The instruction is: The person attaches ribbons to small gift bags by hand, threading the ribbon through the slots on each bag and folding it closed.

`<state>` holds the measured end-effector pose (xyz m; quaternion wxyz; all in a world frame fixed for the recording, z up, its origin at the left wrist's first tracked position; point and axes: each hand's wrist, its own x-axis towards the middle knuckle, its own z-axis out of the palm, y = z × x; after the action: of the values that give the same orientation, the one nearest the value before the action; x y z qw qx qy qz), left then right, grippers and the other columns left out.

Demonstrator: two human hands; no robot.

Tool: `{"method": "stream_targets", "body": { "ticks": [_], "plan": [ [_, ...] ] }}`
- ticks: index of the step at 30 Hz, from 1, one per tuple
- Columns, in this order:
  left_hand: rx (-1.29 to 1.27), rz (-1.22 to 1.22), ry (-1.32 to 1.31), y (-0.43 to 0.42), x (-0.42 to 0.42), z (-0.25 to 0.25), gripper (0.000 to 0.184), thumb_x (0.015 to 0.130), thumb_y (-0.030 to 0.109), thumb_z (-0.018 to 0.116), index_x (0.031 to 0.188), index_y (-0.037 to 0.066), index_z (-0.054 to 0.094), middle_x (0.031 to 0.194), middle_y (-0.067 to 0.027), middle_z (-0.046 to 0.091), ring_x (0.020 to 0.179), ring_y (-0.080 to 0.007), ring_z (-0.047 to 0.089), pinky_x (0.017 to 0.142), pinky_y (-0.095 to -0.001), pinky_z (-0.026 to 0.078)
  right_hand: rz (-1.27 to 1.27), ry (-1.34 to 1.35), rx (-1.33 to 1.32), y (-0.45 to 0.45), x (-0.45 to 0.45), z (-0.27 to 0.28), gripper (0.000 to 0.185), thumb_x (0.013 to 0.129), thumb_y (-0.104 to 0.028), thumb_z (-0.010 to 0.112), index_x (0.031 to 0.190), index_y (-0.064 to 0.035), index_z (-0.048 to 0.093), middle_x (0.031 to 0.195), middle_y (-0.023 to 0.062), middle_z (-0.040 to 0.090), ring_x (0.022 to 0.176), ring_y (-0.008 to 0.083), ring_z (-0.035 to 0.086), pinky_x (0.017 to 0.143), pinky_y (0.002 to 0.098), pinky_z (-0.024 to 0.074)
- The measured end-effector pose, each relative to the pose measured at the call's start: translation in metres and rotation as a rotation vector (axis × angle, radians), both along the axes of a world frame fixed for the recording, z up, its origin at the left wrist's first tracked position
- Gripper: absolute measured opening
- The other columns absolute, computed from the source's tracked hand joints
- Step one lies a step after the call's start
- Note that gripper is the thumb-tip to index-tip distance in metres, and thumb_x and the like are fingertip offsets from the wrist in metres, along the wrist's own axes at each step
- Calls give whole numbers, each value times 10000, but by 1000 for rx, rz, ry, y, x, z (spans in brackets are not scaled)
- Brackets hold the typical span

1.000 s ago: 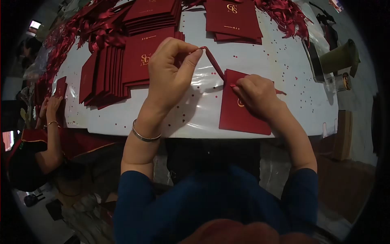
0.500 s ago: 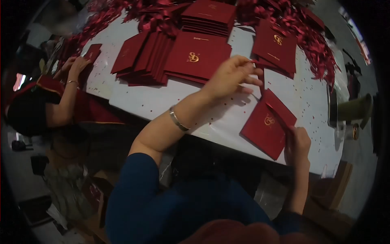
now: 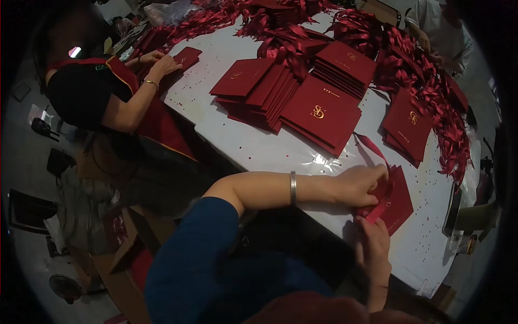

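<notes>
Close together, the right hand (image 3: 376,251) pinches a narrow, glossy red fabric ribbon (image 3: 376,212) while the left hand (image 3: 357,185) curls over it, its grip partly hidden. At one o'clock from the right hand, a flat, gold-printed dark-red card folder (image 3: 402,197) rests on the white-covered surface (image 3: 224,128). The folder looks light and stiff, best steadied by its edges; the ribbon, soft and slippery, suits a flat fingertip pinch.

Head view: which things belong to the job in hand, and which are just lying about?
Part of the job, by the look of it:
- red folder at the left hand
- red ribbon in the right hand
- stacked folders, ribbon heap: likely supplies

Probably just lying about:
- plastic bag
- cardboard box
- green object
</notes>
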<state>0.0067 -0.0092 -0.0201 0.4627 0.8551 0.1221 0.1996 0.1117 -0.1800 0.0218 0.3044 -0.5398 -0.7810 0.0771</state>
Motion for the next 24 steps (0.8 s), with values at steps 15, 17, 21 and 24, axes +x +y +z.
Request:
{"method": "stream_targets", "body": {
  "ticks": [15,17,21,24],
  "plan": [
    [9,175,35,8,4,-2,248,768,194,689,911,20,586,730,-129,624,698,-310,629,626,-393,485,-69,-215,274,19,-8,11,258,658,-22,689,907,-28,622,908,134,613,923,350,598,896,515,471],
    [22,175,23,8,5,-5,243,768,188,686,913,20,587,734,-131,626,703,-313,630,626,-396,485,119,-40,321,26,-11,1,249,656,-16,686,894,-9,612,825,125,594,789,312,611,749,447,524],
    [26,200,-10,8,4,-4,227,768,168,675,915,19,588,734,-135,624,704,-315,631,624,-401,484,106,-21,161,18,-7,-6,232,696,-19,682,915,1,608,744,113,570,660,282,583,602,392,493],
    [-28,216,-4,9,3,0,237,769,160,673,943,14,604,763,-154,639,725,-320,641,644,-395,494,71,-86,127,18,0,8,199,759,-44,677,939,-4,603,649,85,541,558,259,541,519,383,434]
  ]
}}
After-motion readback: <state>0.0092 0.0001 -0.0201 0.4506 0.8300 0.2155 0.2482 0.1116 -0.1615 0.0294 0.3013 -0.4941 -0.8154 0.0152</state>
